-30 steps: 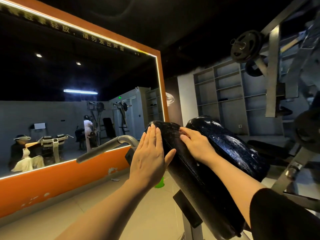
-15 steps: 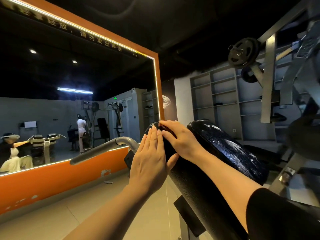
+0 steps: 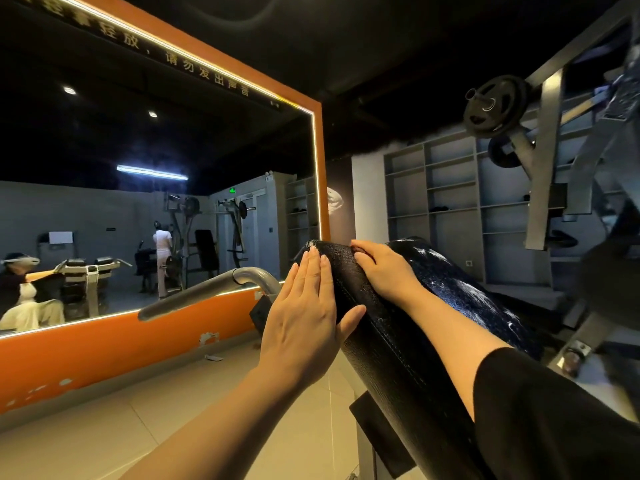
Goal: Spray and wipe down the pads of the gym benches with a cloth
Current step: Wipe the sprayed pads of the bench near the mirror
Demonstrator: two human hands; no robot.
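A black bench pad [image 3: 398, 358] rises tilted from lower right to its top end at centre. Its matte side panel has a stitched seam. The upper face [image 3: 467, 289] is glossy and streaked with wet marks. My left hand [image 3: 304, 323] lies flat against the pad's left side, fingers straight and together, thumb under the edge. My right hand [image 3: 384, 271] sits on the ridge near the top end, its fingers curled onto the pad. No cloth or spray bottle shows in view; anything under the right palm is hidden.
A curved metal bar [image 3: 207, 292] juts out left of the pad. Behind it stands a large orange-framed mirror [image 3: 156, 185]. A machine frame [image 3: 547, 161] with weight plates [image 3: 495, 105] rises at right, in front of grey shelves [image 3: 450, 202]. The floor is pale tile [image 3: 138, 427].
My right hand slid up the pad toward its top end and its fingers went from straight to curled. My left hand stayed flat on the pad's side.
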